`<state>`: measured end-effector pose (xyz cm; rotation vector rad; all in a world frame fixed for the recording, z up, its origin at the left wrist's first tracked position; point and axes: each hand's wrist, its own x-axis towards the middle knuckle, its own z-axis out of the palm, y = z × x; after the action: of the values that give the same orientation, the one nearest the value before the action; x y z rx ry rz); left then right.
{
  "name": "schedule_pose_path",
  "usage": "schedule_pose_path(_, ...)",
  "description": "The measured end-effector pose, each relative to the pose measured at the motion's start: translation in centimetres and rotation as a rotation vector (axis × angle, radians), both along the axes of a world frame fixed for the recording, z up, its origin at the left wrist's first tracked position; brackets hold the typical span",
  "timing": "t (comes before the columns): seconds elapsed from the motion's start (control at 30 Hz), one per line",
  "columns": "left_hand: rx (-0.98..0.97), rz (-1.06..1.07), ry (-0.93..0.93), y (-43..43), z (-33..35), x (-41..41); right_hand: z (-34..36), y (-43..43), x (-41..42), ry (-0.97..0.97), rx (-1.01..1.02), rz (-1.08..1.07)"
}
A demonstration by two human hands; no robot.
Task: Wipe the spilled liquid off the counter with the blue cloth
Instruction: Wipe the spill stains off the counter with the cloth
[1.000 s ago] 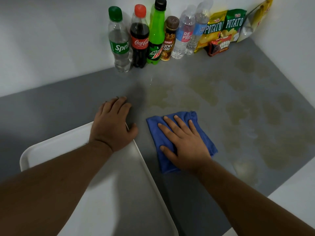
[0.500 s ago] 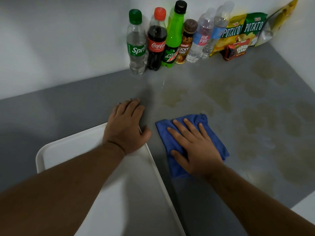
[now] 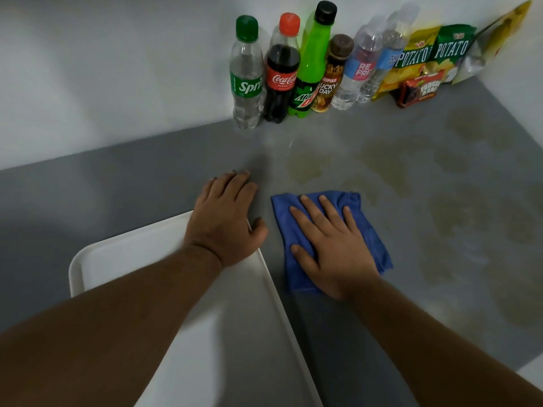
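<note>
With our right hand (image 3: 332,251) pressed flat on the blue cloth (image 3: 281,218) and our left hand (image 3: 226,221) resting flat on the tray (image 3: 88,259), we read bottle labels: Sprite (image 3: 246,83), Coca-Cola (image 3: 281,80), Kopiko Lucky Day (image 3: 329,83).

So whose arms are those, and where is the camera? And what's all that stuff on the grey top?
There is no robot here, just a person. The camera sits on their head and looks down, so you see their own two arms reaching out. That is the only view.

The right hand lies flat on a blue cloth and presses it onto the grey counter. The left hand rests flat at the corner of a white tray and holds nothing.

The yellowish patches are spilled liquid, not yet wiped. Along the wall stand drink bottles and snack bags.
</note>
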<state>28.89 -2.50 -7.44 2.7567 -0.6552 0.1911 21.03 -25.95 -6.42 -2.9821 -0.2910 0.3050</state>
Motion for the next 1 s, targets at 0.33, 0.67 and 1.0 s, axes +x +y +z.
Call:
schedule_pose_path(0.33, 0.028, 0.006, 0.042, -0.1, 0.5, 0.0, 0.1, 0.3, 4.7, -0.039, -0.021, -0.178)
schedule_pose_path(0.67, -0.002, 0.006, 0.029, -0.1, 0.4, 0.0, 0.2, -2.8, 2.1, -0.009, -0.014, 0.027)
schedule_pose_path(1.0, 0.021, 0.0, 0.067, -0.2, 0.8, 0.1, 0.0, 2.3, 6.1, -0.052, -0.012, -0.103)
